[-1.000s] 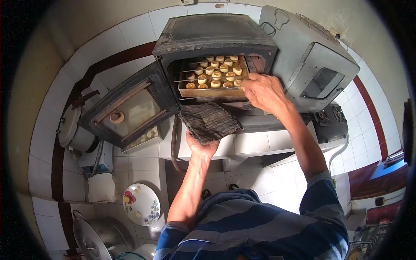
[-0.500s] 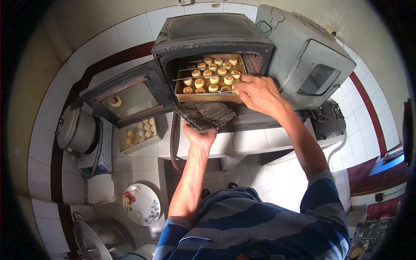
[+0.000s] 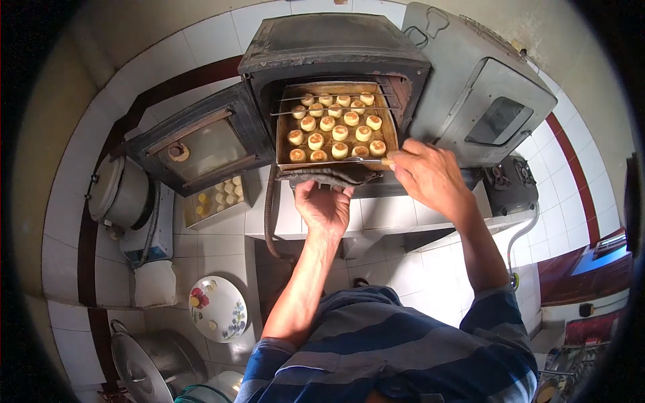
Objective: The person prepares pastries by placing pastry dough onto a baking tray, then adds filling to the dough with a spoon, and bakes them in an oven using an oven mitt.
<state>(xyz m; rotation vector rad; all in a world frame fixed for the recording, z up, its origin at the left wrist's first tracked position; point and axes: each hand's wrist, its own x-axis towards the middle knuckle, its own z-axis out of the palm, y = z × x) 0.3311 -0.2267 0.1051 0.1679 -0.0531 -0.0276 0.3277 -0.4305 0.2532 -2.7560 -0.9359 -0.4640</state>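
A baking tray (image 3: 283,127) with several round pastries (image 3: 340,132), browned on top, juts partly out of the dark oven (image 3: 329,46). Under its front edge, my left hand (image 3: 324,208) is closed on a dark folded cloth (image 3: 329,176), palm up, with the cloth against the tray. My right hand (image 3: 433,176) grips the handle of a slim metal utensil (image 3: 368,160) at the tray's front right corner. The utensil's metal end lies over the front row of pastries, and its tip is too small to make out.
The oven door (image 3: 201,144) hangs open at the left. A second, grey oven (image 3: 480,87) stands close on the right, beside a black burner (image 3: 508,185). Lower left are a tray of pale pieces (image 3: 201,223), a flowered plate (image 3: 218,295) and large pots (image 3: 158,363).
The tray has slid toward me, out from under the front rack bars. My left hand and cloth have tilted beneath its edge; my right hand has moved right and down with the utensil.
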